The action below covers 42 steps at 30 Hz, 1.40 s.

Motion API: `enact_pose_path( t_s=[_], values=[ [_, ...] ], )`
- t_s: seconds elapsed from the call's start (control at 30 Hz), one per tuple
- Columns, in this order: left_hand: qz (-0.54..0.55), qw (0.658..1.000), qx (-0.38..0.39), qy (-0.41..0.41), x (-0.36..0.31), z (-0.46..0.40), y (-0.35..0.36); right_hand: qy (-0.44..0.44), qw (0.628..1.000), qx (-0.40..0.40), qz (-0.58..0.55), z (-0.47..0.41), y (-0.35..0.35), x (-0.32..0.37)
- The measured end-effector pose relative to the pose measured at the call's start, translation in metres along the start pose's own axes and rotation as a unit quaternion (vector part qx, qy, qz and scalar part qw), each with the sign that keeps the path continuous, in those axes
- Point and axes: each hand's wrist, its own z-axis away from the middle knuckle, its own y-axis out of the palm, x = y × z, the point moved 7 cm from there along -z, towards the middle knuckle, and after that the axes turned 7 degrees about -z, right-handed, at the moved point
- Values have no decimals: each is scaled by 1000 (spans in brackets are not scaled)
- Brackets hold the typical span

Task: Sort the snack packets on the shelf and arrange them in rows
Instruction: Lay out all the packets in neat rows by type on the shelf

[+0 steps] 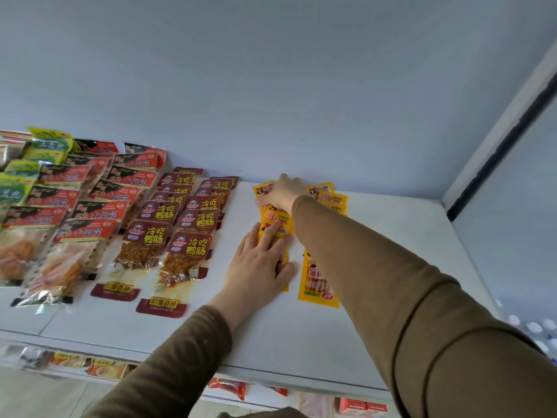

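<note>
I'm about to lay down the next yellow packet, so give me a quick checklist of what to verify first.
1. Left hand flat on the near yellow packets: ok.
2. Right hand on the far end of that row: ok.
3. Second yellow row lies beside it: ok, but mostly hidden by the sleeve.
4. Bare shelf to the right for more rows: ok.
5. Gap to the dark red packets: ok.
6. A packet in hand for placing: not ok.
</note>
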Motion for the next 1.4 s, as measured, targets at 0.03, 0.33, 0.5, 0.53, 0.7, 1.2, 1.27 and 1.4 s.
enact_pose_path(
  t_s=[0.03,0.33,0.5,0.53,0.7,1.2,1.27,1.4],
  values=[
    [-1,1000,0,0,0,0,1,-2,1000,1,0,-1,1,0],
    [6,1000,-4,3,1,-1,4,-6,999,13,38,-9,4,18],
    [2,1000,-5,2,3,0,5,-43,996,73,25,-12,7,22],
    [3,1000,-7,1,3,-1,5,-55,996,71,11,-13,7,21],
    [0,1000,-15,1,5,-1,6,-78,986,47,-140,-14,8,7],
    [-16,998,-37,-51,11,0,-5,41,845,107,-523,23,22,-19],
    [-44,997,-32,-56,19,-2,-9,35,835,87,-542,21,25,-10],
    [-76,996,-9,-34,35,-8,-19,33,847,44,-529,11,31,6]
  ],
)
